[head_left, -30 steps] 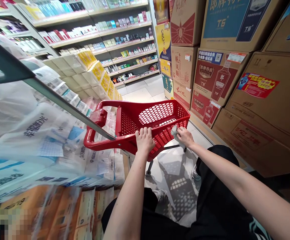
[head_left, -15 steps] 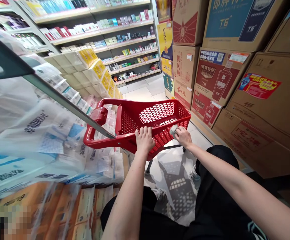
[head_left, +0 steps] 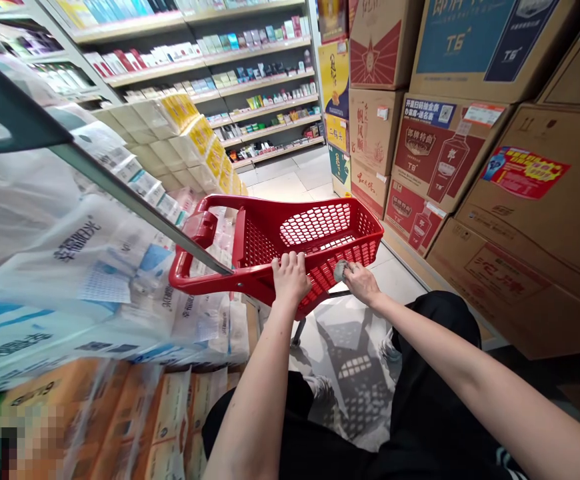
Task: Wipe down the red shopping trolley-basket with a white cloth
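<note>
A red plastic shopping cart [head_left: 265, 277] with a mesh basket stands in front of my knees, its handle to the left. My left hand [head_left: 291, 277] is closed over the near top rim of the basket. In my right hand [head_left: 363, 283] is a crumpled greyish cloth [head_left: 341, 271], pinched in the fingers and held against the mesh on the basket's near side. The inside of the basket shows no goods. The cart's lower frame is partly hidden behind my hands and forearms.
Stacked cartons [head_left: 445, 147] rise close on the right. Plastic-wrapped paper packs [head_left: 85, 267] are piled on the left, with orange packs [head_left: 85, 413] nearer me. A grey metal bar [head_left: 135, 200] slants across the left side. Stocked shelves [head_left: 260, 100] stand behind the tiled floor [head_left: 290, 183].
My right hand has moved the cloth a little left and down along the basket's near side. My left hand stays on the rim, and the cart looks still.
</note>
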Available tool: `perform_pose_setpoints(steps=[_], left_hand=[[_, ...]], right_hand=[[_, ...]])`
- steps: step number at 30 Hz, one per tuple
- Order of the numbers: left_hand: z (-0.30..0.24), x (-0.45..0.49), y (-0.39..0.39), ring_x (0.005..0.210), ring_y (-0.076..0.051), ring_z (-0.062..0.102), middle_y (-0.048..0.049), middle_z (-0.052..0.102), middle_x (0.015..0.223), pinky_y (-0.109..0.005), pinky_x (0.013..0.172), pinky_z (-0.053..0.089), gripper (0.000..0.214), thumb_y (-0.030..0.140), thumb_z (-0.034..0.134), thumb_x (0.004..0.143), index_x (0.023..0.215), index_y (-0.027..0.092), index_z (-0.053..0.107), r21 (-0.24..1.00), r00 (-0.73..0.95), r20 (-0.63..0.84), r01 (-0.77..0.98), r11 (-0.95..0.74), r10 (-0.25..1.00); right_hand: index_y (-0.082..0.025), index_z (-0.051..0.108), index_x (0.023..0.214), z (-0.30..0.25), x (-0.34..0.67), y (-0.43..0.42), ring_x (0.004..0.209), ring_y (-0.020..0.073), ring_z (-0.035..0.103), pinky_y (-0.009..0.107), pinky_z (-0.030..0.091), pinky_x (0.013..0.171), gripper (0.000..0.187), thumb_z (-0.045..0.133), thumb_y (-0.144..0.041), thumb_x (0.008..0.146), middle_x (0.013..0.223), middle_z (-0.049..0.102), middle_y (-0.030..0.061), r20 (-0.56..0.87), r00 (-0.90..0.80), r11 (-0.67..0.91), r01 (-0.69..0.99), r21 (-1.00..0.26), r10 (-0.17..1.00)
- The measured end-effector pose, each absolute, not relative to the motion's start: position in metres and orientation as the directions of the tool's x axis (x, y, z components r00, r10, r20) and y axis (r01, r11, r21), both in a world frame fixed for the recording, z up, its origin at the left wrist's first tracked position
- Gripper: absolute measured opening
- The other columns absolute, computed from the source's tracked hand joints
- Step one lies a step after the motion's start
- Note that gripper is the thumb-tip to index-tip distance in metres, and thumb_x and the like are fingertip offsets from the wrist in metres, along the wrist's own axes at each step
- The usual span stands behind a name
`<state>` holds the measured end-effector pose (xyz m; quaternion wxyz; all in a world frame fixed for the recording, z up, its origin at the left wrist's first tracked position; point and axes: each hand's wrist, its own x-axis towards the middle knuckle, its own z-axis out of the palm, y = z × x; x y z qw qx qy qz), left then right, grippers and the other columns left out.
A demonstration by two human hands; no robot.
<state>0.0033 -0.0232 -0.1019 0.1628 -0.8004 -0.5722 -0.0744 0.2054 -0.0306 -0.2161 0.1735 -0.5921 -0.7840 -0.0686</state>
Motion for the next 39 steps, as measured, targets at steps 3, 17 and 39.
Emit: perform_pose_setpoints(steps=[3, 17, 39], left_hand=[[-0.102, 0.003, -0.024, 0.105, -0.030, 0.046, -0.0126, 0.055, 0.106, -0.048, 0.098, 0.026, 0.044, 0.024, 0.051, 0.075, 0.119, 0.017, 0.049, -0.182, 0.338, 0.311, 0.939, -0.293, 0.888], [-0.100, 0.004, -0.027, 0.106, -0.031, 0.045, -0.0132, 0.054, 0.107, -0.047, 0.098, 0.025, 0.043, 0.024, 0.050, 0.076, 0.118, 0.017, 0.049, -0.166, 0.322, 0.293, 0.944, -0.284, 0.900], [-0.099, 0.004, -0.031, 0.109, -0.031, 0.045, -0.0136, 0.055, 0.110, -0.047, 0.099, 0.024, 0.047, 0.024, 0.050, 0.075, 0.122, 0.018, 0.048, -0.147, 0.318, 0.280, 0.947, -0.287, 0.906]], right_hand=[[-0.014, 0.057, 0.115, -0.220, 0.202, -0.028, 0.100, 0.0228, 0.045, 0.031, 0.040, 0.082, 0.030, 0.039, -0.023, 0.093, 0.113, 0.055, 0.0131, 0.352, -0.144, 0.197, 0.973, -0.122, 0.925], [-0.016, 0.062, 0.099, -0.200, 0.195, -0.028, 0.102, 0.0221, 0.045, 0.029, 0.040, 0.084, 0.024, 0.043, -0.027, 0.091, 0.109, 0.056, 0.0114, 0.334, -0.178, 0.248, 0.952, -0.181, 0.926], [-0.016, 0.059, 0.114, -0.207, 0.158, -0.040, 0.101, 0.0238, 0.045, 0.033, 0.040, 0.083, 0.032, 0.034, -0.020, 0.093, 0.111, 0.055, 0.0146, 0.258, -0.258, 0.297, 0.947, -0.125, 0.931]])
